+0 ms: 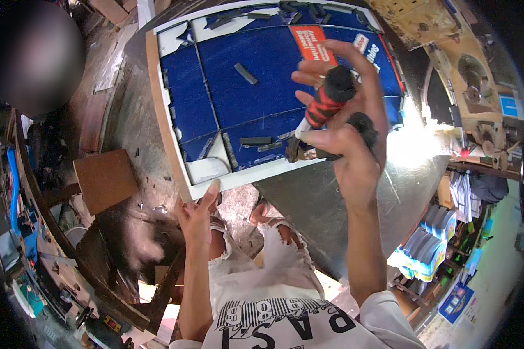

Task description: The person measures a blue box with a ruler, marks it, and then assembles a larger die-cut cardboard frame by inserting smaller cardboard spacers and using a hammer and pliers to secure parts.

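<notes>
A blue printed panel in a pale rectangular frame lies across the metal work surface, its near-left corner jutting over the edge. My left hand grips that corner, thumb on top and fingers beneath. My right hand is over the near-right part of the panel and holds pliers with red-and-black wrapped handles. Its fingers are loosely spread around the handles. The dark jaws of the pliers are at the frame's near edge; whether they touch it, I cannot tell. Small dark strips and torn white pieces lie on the panel.
The grey metal work surface extends to the right, with bright glare beside the panel. A brown board is at the left. Stacked wrapped packages sit on a shelf at the lower right. A wooden bench stands at the far right.
</notes>
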`<state>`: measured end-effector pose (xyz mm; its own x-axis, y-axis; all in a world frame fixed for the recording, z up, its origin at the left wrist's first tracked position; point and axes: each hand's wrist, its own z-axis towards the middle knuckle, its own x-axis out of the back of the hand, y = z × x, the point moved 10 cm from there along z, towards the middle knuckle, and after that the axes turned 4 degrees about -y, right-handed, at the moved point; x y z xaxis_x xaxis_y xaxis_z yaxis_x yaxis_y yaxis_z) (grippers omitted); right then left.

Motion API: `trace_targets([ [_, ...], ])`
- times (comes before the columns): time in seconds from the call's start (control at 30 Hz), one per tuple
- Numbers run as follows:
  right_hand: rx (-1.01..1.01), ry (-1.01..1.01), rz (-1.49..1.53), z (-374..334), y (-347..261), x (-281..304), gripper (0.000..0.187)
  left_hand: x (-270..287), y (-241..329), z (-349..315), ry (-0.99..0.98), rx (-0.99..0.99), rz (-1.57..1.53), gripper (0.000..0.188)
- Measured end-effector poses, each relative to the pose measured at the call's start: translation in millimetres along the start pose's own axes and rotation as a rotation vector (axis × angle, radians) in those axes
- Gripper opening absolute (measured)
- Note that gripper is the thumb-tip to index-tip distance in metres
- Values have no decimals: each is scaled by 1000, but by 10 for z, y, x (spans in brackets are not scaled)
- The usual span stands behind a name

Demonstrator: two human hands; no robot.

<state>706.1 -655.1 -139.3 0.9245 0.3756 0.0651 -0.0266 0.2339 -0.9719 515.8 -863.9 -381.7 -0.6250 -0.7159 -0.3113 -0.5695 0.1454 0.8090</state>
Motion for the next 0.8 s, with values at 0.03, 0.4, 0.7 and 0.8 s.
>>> trace_targets([
  [0.03, -29, 32, 22, -32, -8, -1, 89, -1, -9, 0, 4, -2, -17, 44],
  [0.4, 136, -26, -152, -141, 209, -508, 42, -32, 66, 36, -86, -74, 112, 54],
  [0.7, -18, -36, -99, -30, -16, -652, 73, -73, 146, 60, -78, -56, 59, 47],
  [0.8, 107, -33, 15, -154, -3, -730, 90, -90, 141, 66, -89, -23, 94, 46],
])
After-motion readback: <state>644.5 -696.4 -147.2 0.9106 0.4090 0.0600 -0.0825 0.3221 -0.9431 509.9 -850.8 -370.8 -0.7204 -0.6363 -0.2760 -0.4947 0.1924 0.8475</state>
